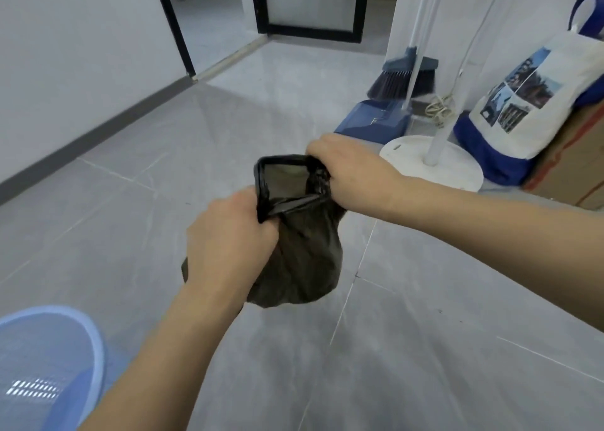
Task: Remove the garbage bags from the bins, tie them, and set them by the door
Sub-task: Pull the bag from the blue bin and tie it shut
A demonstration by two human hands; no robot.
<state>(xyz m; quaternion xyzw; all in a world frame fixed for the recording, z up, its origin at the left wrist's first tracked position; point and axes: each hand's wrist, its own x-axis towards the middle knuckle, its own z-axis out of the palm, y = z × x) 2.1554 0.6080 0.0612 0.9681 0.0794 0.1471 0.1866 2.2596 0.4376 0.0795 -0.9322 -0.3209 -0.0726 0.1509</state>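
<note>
A small black garbage bag (pixel 304 257) hangs in the air above the grey tiled floor, its mouth stretched open between my hands. My left hand (pixel 228 238) grips the near left part of the bag's rim, fingers curled round the plastic. My right hand (pixel 346 169) grips the far right part of the rim. The bag's lower part bulges with contents that I cannot make out. A blue mesh bin (pixel 49 365) stands at the bottom left, with no bag visible in it.
A black-framed glass door (pixel 310 9) stands ahead at the far end. At the right are a broom (pixel 405 77), a blue dustpan (pixel 372 122), a white fan base (pixel 431 162), a printed tote bag (pixel 523 104) and a cardboard box (pixel 575 169). A wall runs along the left.
</note>
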